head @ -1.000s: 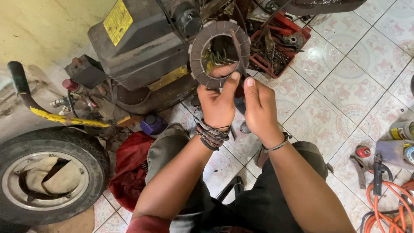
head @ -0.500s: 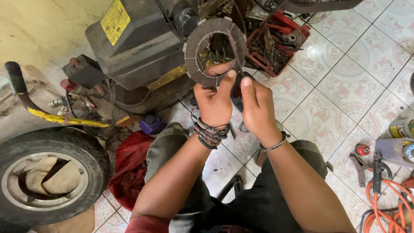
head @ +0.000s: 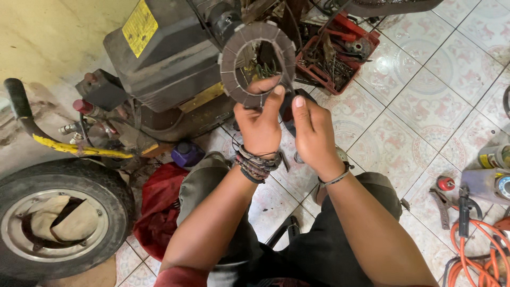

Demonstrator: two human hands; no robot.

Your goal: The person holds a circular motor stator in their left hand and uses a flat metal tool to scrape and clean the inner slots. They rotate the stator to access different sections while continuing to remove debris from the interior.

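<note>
So right in the upper middle of the frame there's a grey ring-shaped friction disc (head: 257,62) with little segmented pads around it and tabs on the outer edge, held up on edge above both hands. The left hand (head: 260,125) is pinched onto the bottom arc of the ring, thumb and fingers closed on it, so the disc sticks up and away from that hand toward the top of the frame. The right hand (head: 313,133) sits just to the right of the left one, touching or nearly touching it, fingers curled up by the lower right edge of the disc; there's something dark tucked behind those fingers, but I can't tell what, or whether that hand actually grips the disc. A stack of bracelets (head: 257,162) is on the left wrist and a thin metal bangle (head: 334,178) on the right. Behind the disc, upper left, is a big black machine housing (head: 164,58) with a yellow label. A red tray of tools (head: 340,53) sits upper right on the tiled floor (head: 404,133). Lower left there's a small wheel (head: 58,223), with a red cloth (head: 159,207) next to it, and an orange cable (head: 473,250) coils in the lower right corner.
</note>
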